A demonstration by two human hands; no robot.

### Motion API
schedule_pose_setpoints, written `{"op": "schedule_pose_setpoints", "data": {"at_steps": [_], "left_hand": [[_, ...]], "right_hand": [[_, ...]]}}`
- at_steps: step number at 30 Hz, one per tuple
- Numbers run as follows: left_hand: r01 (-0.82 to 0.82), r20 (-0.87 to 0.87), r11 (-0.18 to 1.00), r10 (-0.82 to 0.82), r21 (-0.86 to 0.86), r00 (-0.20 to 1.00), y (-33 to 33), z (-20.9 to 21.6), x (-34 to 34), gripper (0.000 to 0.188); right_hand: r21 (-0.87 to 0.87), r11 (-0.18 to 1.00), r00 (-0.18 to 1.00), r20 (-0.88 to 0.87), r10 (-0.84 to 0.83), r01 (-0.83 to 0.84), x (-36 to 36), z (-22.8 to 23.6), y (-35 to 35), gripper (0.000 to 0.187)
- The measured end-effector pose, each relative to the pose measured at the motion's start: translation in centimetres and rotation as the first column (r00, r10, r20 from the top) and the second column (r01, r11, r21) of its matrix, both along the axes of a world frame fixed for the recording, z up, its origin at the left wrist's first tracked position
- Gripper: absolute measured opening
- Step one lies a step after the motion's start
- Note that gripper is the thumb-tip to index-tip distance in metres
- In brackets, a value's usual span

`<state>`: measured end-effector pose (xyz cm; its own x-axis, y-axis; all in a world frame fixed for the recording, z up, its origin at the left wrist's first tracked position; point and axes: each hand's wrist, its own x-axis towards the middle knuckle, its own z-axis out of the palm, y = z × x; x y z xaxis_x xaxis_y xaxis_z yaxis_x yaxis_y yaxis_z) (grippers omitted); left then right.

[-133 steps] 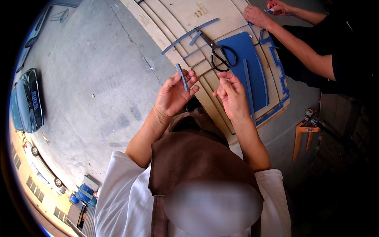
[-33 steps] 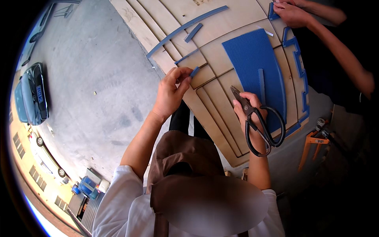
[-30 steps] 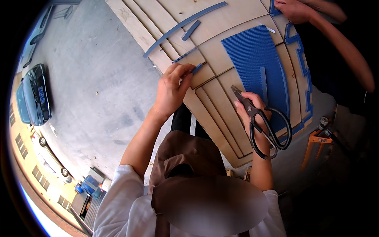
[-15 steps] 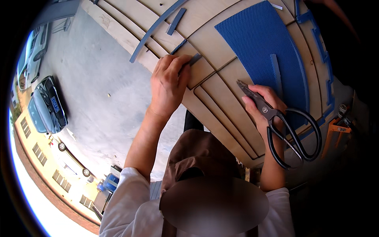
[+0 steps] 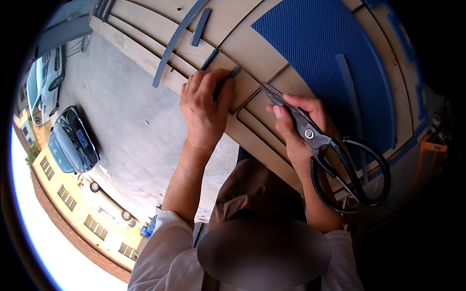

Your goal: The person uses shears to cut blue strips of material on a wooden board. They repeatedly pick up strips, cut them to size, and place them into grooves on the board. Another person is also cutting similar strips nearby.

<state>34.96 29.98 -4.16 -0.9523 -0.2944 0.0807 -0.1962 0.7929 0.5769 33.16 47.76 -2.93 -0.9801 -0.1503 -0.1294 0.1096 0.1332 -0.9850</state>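
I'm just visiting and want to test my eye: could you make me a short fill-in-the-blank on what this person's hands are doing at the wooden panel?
1. The right hand holds a pair of large black-handled ____.
2. The left hand presses a short strip onto the ____ panel.
3. The big textured sheet lying on the panel is ____ in colour.

Missing words: scissors; wooden; blue

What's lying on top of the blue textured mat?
A pale blue strip lies along the blue mat. The right hand and scissors cover the mat's lower edge, hiding anything there.
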Motion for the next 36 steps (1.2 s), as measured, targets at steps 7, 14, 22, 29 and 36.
{"op": "schedule_pose_setpoints", "data": {"at_steps": [7,14,22,29,36], "left_hand": [[-0.027,-0.022,1.000,0.027,0.005,0.999,0.3,-0.5,0.0,0.014],[-0.031,-0.015,0.999,0.031,-0.007,0.999,0.2,-0.7,0.0,0.013],[-0.048,-0.016,0.999,0.048,0.021,0.999,0.5,-0.6,-0.1,0.013],[-0.044,-0.014,0.999,0.044,0.017,0.999,0.4,-0.6,-0.1,0.013],[-0.065,0.010,0.998,0.065,0.009,0.998,0.4,-0.5,0.0,0.013]], "right_hand": [[0.009,1.000,0.999,-0.051,0.002,-0.001,-0.3,-0.7,-2.4,0.026],[0.060,0.997,0.999,-0.025,0.042,-0.041,-0.5,-0.4,-2.6,0.028],[0.055,0.998,0.997,-0.073,0.037,-0.033,-0.4,-1.2,-3.3,0.026],[0.004,1.000,0.999,-0.046,0.018,-0.018,-0.5,-1.5,-3.6,0.028],[0.082,0.995,0.994,-0.090,0.056,-0.048,-0.2,-1.8,-3.1,0.035]]}}
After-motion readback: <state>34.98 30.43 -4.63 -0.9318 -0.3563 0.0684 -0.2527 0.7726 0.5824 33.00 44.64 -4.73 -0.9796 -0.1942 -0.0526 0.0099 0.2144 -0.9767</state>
